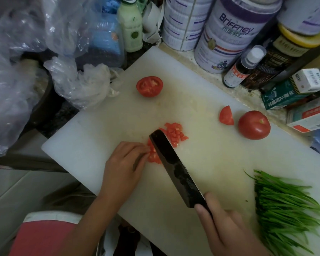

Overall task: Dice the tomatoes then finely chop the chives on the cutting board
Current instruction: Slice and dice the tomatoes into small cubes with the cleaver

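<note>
On the white cutting board (pixel 92 137) my right hand (pixel 227 230) grips the handle of a dark cleaver (pixel 174 167), its blade standing in a tomato piece. My left hand (pixel 124 163) holds the uncut tomato strips (pixel 152 154) with curled fingertips, just left of the blade. To the right of the blade sits a small pile of diced tomato (pixel 175 133). A tomato half (pixel 149 86) rests cut face up at the board's far side. A wedge (pixel 226 116) and a whole tomato (pixel 254 125) sit at the right. A bunch of green chives (pixel 283 207) covers the near right corner.
Crumpled plastic bags (pixel 81 84) crowd the board's left side. Large tins (pixel 229 34), bottles (pixel 244 67) and small boxes (pixel 292 89) line the counter behind and to the right. A red and white container (pixel 44 235) stands below the board's near edge.
</note>
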Motion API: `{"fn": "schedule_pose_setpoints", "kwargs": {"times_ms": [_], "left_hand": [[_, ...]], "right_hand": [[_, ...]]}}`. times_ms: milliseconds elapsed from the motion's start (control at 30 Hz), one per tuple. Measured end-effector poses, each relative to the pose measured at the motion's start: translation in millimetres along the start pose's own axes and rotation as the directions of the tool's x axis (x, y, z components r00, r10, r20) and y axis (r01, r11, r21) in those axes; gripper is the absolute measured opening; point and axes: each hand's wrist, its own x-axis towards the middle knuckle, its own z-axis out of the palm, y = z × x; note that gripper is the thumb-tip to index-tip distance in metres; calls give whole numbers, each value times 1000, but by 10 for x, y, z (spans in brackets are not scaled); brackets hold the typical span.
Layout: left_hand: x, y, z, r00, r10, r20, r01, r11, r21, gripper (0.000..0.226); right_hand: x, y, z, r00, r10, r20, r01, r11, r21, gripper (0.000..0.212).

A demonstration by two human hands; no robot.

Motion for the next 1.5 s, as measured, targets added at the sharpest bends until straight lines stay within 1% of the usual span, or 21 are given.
{"fn": "schedule_pose_setpoints", "kwargs": {"times_ms": [33, 167, 300, 533, 567, 667, 700, 733, 867, 900, 967, 1067, 1167, 1200, 1267, 1300, 1333, 1367, 1400, 1433, 1500], "left_hand": [[13, -7, 1, 1000, -1, -10, 2, 1000, 5, 22], [19, -47, -18, 1000, -8, -22, 8, 1000, -13, 20], [-1, -75, -20, 1000, -6, -13, 5, 1000, -27, 19], [8, -92, -8, 999, 1, -35, -2, 1000, -22, 19], [7, -98, -8, 999, 0, -40, -1, 1000, -20, 19], [17, -104, -14, 999, -5, -50, 4, 1000, -21, 19], [22, -100, -16, 999, -11, -50, 9, 1000, -23, 19], [30, -96, -20, 999, -19, -48, 18, 1000, -24, 19], [43, -58, -36, 999, -46, -27, 46, 999, -23, 21], [36, -48, -40, 999, -49, -20, 48, 998, -29, 21], [25, -34, -41, 999, -46, -9, 46, 998, -33, 22], [41, -21, -19, 999, -49, -15, 48, 999, -12, 22], [70, -22, -4, 998, -60, -11, 60, 998, -3, 23], [80, -28, -5, 998, -65, -7, 65, 998, -3, 24], [103, -43, -17, 997, -78, -3, 78, 997, -1, 25], [113, -48, -24, 996, -85, 2, 85, 996, 0, 25], [118, -50, -32, 996, -92, 10, 92, 996, -1, 25], [115, -51, -42, 995, -97, 17, 97, 995, -3, 25], [107, -53, -51, 995, -99, 23, 99, 995, -9, 25], [94, -49, -62, 995, -102, 24, 102, 995, -20, 24], [70, -33, -81, 993, -115, 22, 116, 992, -46, 24]], "right_hand": [[25, -22, 7, 1000, 6, 21, -6, 1000, 31, 10], [118, -12, 137, 995, -94, 39, 89, 989, 119, 28], [172, -4, 196, 991, -135, 11, 133, 982, 135, 28], [236, -87, 213, 993, -94, 71, 87, 991, 98, 30], [237, -99, 229, 993, -92, 76, 87, 994, 72, 38], [260, -140, 252, 989, -96, 114, 105, 991, -81, 91], [273, -172, 253, 987, -82, 138, 98, 989, -109, 98], [288, -225, 247, 983, -71, 167, 94, 986, -136, 95], [352, -341, 294, 978, -69, 199, 110, 974, -201, 33], [370, -343, 308, 978, -70, 195, 111, 972, -205, 30], [412, -331, 326, 978, -94, 185, 132, 969, -210, 36], [399, -291, 357, 984, -108, 144, 129, 981, -144, 35], [325, -231, 399, 984, -168, 59, 176, 962, -210, 70], [309, -180, 382, 980, -200, 4, 195, 954, -230, 73], [243, -195, 264, 986, -161, -32, 153, 973, -175, 79], [191, -165, 222, 991, -129, -22, 125, 984, -128, 71], [140, -147, 181, 996, -91, 2, 91, 992, -86, 55], [110, -121, 147, 993, -104, -55, 101, 994, -44, 39], [79, -93, 83, 974, -169, -150, 162, 985, -60, 33], [69, -95, 47, 965, -185, -184, 174, 982, -77, 38], [12, -113, -15, 993, -30, -112, 39, 996, 77, 65]]}}
